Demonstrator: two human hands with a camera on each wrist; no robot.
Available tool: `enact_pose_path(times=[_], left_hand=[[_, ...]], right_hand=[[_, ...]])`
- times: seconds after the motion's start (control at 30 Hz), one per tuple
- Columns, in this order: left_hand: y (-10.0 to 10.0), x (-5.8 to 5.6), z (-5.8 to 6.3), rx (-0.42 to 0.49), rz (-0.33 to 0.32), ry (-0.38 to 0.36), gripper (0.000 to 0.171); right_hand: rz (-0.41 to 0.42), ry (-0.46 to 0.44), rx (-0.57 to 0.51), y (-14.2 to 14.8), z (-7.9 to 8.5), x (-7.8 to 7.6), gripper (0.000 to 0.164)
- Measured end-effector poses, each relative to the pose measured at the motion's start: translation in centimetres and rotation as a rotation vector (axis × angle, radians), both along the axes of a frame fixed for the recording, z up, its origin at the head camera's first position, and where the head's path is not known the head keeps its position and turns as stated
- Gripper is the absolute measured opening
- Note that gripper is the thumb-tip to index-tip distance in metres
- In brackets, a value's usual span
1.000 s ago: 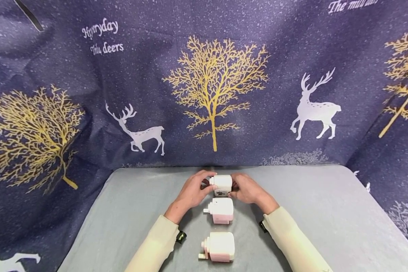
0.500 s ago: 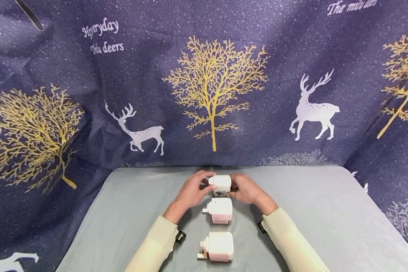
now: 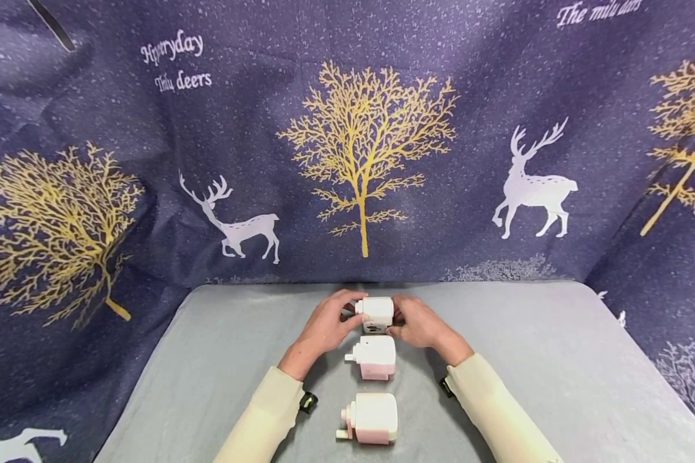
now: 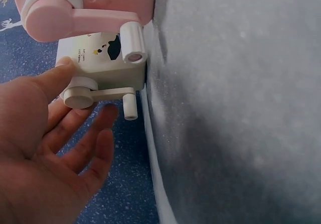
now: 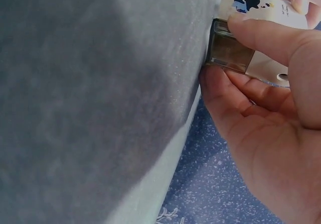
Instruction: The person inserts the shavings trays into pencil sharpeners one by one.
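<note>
A cream crank pencil sharpener (image 3: 378,308) with a black animal print on its front sits at the far end of the table, between both hands. My left hand (image 3: 328,323) holds its crank side, thumb on the front face; in the left wrist view the crank (image 4: 114,93) points toward the tabletop. On the opposite side my right hand (image 3: 424,323) pinches the see-through shavings drawer (image 5: 229,49) between thumb and fingers. That drawer appears in place in the body. The sharpener's back is hidden.
Two pink-and-white crank sharpeners stand in a line nearer the camera: a middle one (image 3: 378,357) just in front of the cream one, and a front one (image 3: 375,418). A grey cloth covers the table (image 3: 237,360). Behind hangs a dark blue printed curtain (image 3: 237,148).
</note>
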State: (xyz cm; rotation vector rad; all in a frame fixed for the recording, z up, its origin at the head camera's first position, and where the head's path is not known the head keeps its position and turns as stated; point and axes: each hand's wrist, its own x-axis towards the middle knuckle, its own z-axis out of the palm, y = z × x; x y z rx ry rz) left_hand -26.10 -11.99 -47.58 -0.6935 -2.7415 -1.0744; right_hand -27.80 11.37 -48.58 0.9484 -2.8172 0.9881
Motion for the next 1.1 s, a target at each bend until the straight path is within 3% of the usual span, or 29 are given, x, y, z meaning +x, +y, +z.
enact_pose_path(times=[0.53, 0.77, 1.1], left_hand=[[0.0, 0.2, 0.2, -0.068, -0.023, 0.02, 0.057], [-0.6, 0.5, 0.6, -0.051, -0.017, 0.035, 0.056], [-1.9, 1.1, 0.8, -0.048, 0.019, 0.046, 0.05]], right_hand=[[0.058, 0.009, -0.046, 1.3, 0.1, 0.0, 0.034], [0.019, 0.02, -0.04, 2.4, 0.5, 0.2, 0.051], [-0.051, 0.02, 0.002, 4.0, 0.6, 0.7, 0.05]])
